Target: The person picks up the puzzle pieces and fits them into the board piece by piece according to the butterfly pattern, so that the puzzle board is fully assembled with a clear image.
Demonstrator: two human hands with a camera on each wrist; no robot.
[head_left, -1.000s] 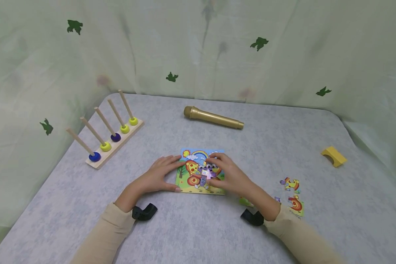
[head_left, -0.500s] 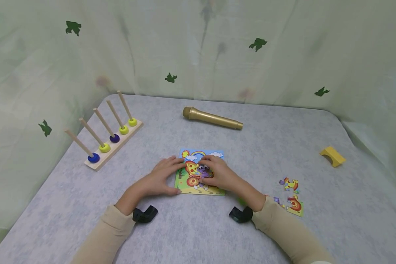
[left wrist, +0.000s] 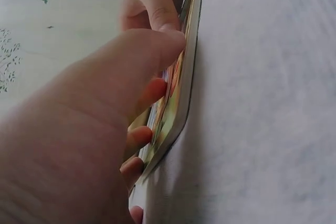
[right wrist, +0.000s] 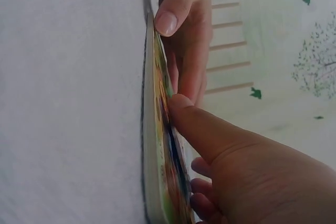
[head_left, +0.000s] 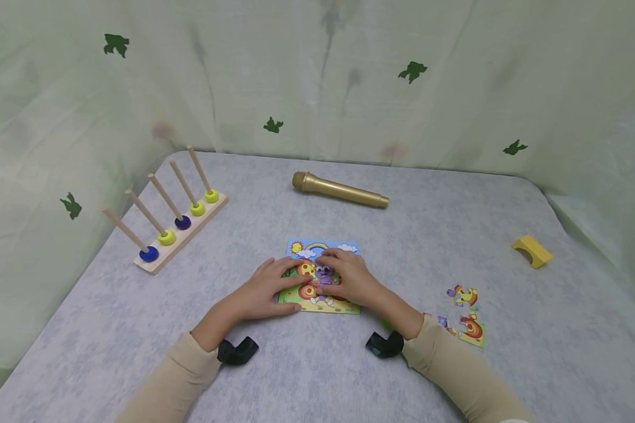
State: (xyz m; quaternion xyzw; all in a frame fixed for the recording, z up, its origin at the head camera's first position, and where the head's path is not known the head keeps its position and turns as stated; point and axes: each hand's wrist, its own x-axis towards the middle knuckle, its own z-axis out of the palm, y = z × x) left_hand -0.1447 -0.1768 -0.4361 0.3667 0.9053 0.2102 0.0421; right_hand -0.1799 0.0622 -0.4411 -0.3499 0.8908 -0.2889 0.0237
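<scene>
A square puzzle board (head_left: 330, 307) printed with a butterfly, sun and rainbow lies flat between both hands. My right hand (head_left: 353, 281) has its thumb and curled fingers around a purple puzzle piece (head_left: 325, 277) at the board's middle, mostly hidden by that hand. In the right wrist view, the thumb of the right hand (right wrist: 252, 166) touches the board's picture (right wrist: 167, 182). My left hand (head_left: 267, 292) rests with extended fingers over the board's left part, thumb near its lower edge. The left wrist view shows the left hand (left wrist: 100, 98) along the board edge (left wrist: 185, 98).
Loose puzzle pieces (head_left: 473, 329) lie right of the right forearm, one green piece partly under it. A yellow arch block (head_left: 533, 251) sits farther right. Behind the board lies a gold microphone (head_left: 341, 190). At left stands a wooden peg rack (head_left: 190, 235) with yellow and blue rings.
My right hand has moved left and down onto the board's middle with the purple piece. The left hand has shifted slightly right, its fingers reaching farther over the board.
</scene>
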